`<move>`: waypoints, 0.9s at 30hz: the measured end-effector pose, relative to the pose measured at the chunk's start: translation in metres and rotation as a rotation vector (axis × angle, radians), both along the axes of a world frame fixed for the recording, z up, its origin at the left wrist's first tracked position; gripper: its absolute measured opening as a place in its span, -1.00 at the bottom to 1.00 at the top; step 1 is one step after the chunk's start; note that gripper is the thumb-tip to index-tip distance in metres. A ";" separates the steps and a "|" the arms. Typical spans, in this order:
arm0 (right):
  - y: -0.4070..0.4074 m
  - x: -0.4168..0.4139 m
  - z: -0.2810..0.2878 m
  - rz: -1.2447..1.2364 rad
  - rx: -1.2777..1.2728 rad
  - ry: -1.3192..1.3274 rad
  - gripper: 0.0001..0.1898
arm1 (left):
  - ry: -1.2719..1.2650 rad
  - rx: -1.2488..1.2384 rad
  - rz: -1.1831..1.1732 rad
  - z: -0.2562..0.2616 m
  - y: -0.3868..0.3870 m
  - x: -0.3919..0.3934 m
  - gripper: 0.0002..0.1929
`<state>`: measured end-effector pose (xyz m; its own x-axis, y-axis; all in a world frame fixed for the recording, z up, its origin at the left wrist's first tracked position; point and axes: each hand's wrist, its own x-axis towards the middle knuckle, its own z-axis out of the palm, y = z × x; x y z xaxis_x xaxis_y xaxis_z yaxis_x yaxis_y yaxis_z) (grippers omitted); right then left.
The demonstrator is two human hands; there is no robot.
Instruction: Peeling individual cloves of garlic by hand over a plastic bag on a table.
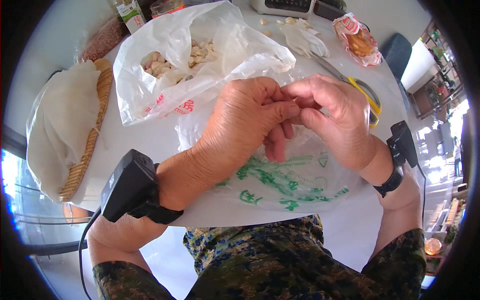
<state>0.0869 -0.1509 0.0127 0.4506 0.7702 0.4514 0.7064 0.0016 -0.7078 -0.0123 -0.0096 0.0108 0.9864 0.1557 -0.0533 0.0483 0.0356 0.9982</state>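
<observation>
My left hand (242,120) and my right hand (333,107) meet over the table, thumbs and fingertips pinched together. Between them shows a sliver of a small pale piece (295,99), perhaps garlic; the fingers hide most of it. Beneath both hands a clear plastic bag with green print (300,187) is spread flat near the table's front edge. Just beyond my left hand, an open white plastic bag with red print (138,107) holds unpeeled garlic cloves (157,65) and more garlic pieces (200,52).
Scissors with yellow-and-grey handles (365,93) lie beyond my right hand. Behind them are a crumpled white sheet or glove (305,37), several pale cloves (289,21) and a wrapped brown food item (360,41). A cloth-covered woven basket (101,108) occupies the left side. An appliance (283,5) stands at the back.
</observation>
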 end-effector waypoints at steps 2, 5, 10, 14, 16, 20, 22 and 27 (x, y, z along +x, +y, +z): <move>-0.002 0.009 -0.004 0.058 0.097 -0.391 -0.77 | 0.021 -0.006 0.004 0.003 -0.001 0.000 -0.87; -0.004 0.004 0.000 0.039 0.019 -0.368 -0.79 | 0.032 0.010 0.028 0.004 -0.001 -0.003 -0.86; -0.005 0.005 -0.001 -0.008 -0.040 -0.222 -0.82 | -0.179 0.298 0.019 -0.008 -0.001 0.002 -0.84; -0.005 0.009 -0.001 0.058 0.038 0.022 -0.85 | -0.201 0.297 0.012 -0.005 0.000 0.001 -0.83; -0.004 0.003 0.003 0.063 0.021 0.126 -0.86 | -0.246 0.323 0.001 -0.002 0.001 -0.001 -0.83; -0.004 0.003 0.003 0.116 0.060 0.246 -0.88 | -0.262 0.260 0.034 -0.003 -0.004 -0.002 -0.83; -0.007 0.005 0.005 0.149 0.024 0.257 -0.85 | -0.315 0.333 0.070 -0.003 -0.005 -0.001 -0.84; -0.004 0.009 -0.001 0.167 0.141 0.319 -0.84 | -0.150 0.226 -0.009 -0.001 -0.002 -0.002 -0.84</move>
<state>0.0962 -0.1546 0.0116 0.4589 0.7852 0.4158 0.4326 0.2113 -0.8765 -0.0140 -0.0111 0.0103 0.9821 0.1382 0.1282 -0.1010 -0.1887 0.9768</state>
